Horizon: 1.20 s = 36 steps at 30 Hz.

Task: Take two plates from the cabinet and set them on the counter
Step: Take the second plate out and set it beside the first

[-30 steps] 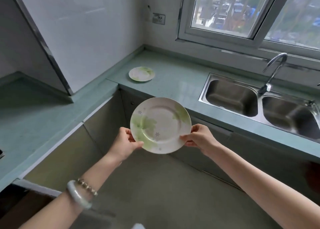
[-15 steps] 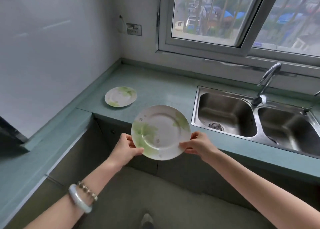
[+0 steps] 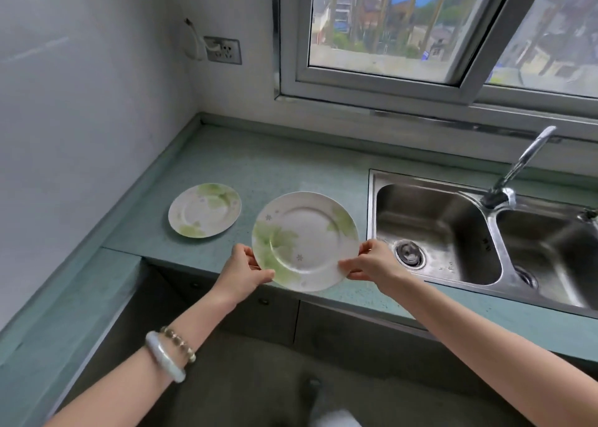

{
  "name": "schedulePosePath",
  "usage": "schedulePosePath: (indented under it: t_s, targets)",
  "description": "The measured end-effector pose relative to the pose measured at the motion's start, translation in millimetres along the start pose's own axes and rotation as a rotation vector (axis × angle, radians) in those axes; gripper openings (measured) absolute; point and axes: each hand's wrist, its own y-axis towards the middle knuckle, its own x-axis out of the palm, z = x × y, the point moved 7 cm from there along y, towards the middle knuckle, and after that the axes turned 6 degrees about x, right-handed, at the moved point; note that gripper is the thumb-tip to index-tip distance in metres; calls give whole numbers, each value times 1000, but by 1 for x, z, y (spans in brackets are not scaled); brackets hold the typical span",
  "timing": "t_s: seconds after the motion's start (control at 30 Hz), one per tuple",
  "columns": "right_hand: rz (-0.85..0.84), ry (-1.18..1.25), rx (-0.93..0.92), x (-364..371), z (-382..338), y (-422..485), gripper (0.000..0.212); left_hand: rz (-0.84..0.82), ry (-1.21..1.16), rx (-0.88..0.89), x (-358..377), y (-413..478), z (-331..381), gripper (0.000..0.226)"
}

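Note:
I hold a white plate with green leaf print (image 3: pixel 305 240) over the front edge of the green counter (image 3: pixel 291 174). My left hand (image 3: pixel 242 273) grips its left rim and my right hand (image 3: pixel 375 265) grips its right rim. Whether the plate touches the counter I cannot tell. A second plate of the same pattern (image 3: pixel 204 210) lies flat on the counter to the left, apart from the held one.
A steel double sink (image 3: pixel 453 229) with a faucet (image 3: pixel 514 174) sits right of the plates. A window runs behind it. A wall socket (image 3: pixel 223 50) is in the corner. Cabinet doors (image 3: pixel 259 310) are below the counter.
I have stepped closer to the counter. The held plate has moved forward from over the floor to above the counter's front edge, beside the first plate.

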Motion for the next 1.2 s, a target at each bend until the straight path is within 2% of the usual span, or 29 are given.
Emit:
schedulePosePath:
  t_s: [0.37,0.63,0.83,1.2]
  targets:
    - [36,-144,66,-15,-3,110,36,11,46,-131,44,99,-25,44]
    - [-15,-262,131,-14,11,179,37,11,70,-249,71,150,-51,42]
    - [-31,-337,187,-8,27,202,38,4,97,-334,84,163,-72,40]
    - [-72,-430,253,-5,36,217,44,6,129,-381,88,173,-88,40]
